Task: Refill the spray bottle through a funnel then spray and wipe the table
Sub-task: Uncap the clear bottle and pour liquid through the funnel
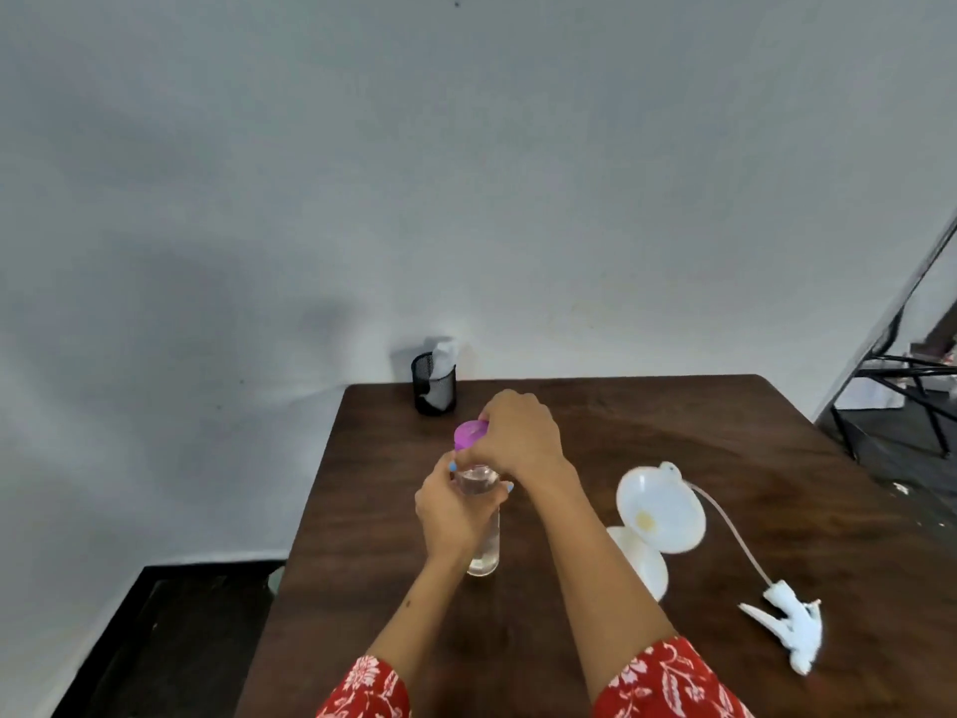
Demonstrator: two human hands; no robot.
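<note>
Dark wooden table; left hand gripping clear bottle, right hand on purple cap.

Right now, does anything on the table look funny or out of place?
Yes. The white spray head lies on its side on the table, off any bottle, its thin tube trailing toward the white funnel. The funnel looks tipped over on a white bottle. No spill shows.
</note>
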